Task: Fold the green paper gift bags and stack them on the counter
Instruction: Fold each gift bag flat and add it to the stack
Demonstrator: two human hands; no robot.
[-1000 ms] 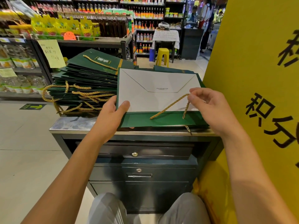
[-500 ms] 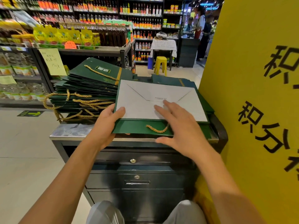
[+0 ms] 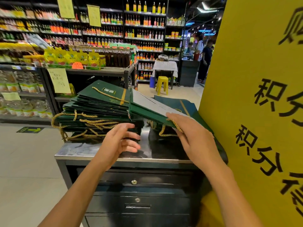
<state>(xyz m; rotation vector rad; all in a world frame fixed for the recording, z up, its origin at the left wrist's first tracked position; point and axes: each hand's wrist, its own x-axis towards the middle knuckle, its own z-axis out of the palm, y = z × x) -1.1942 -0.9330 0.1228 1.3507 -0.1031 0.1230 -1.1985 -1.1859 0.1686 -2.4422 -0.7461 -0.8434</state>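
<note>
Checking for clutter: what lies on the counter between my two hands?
Head view: only bare steel counter between the left hand and right hand, with the gift bag's gold rope handles dangling over it.

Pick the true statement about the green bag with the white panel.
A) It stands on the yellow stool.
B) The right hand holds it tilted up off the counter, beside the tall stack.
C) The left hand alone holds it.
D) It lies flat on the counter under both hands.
B: the right hand grips the bag by its near edge, slanting up beside the stack, while the left hand hovers open over the counter.
</note>
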